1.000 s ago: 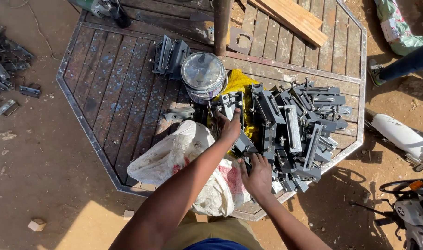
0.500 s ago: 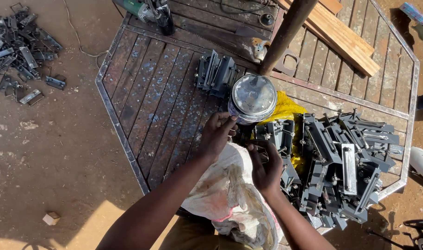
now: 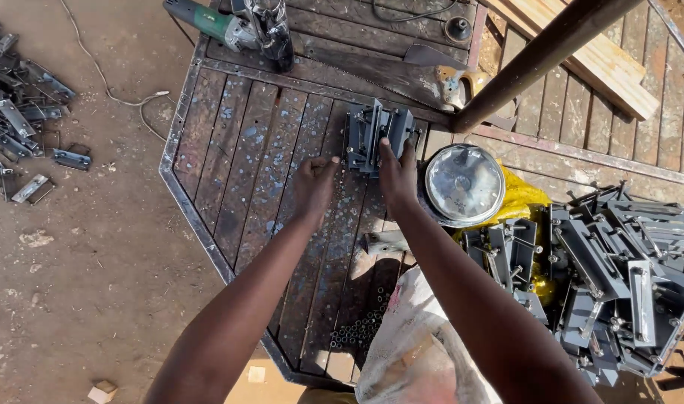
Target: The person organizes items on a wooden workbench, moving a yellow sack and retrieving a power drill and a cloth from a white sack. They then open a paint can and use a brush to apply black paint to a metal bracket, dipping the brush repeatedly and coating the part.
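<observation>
Grey steel is what the small stack of metal brackets (image 3: pixel 378 138) appears to be made of, and it is seen standing on edge near the far side of a worn workbench (image 3: pixel 237 150) of wooden slats in a steel frame. The stack is judged rigid, fairly heavy for its size, and sharp at its cut edges, so it is best gripped by the flat outer faces rather than the corners. The right hand (image 3: pixel 398 173) is laid against the near side of the stack, with fingers extended upward and closed onto its plates. The left hand (image 3: pixel 314 187) is held just beside the stack at its left, fingers loosely curled and partly spread, touching nothing that can be made out. Both forearms are stretched forward from the bottom of the view. A round headlamp (image 3: pixel 464 185) is set just right of the stack, on yellow material, with a larger heap of brackets (image 3: pixel 611 269) beyond it. An angle grinder (image 3: pixel 229 26) lies at the bench's far edge, and a white sack (image 3: pixel 416 352) rests near the body.
</observation>
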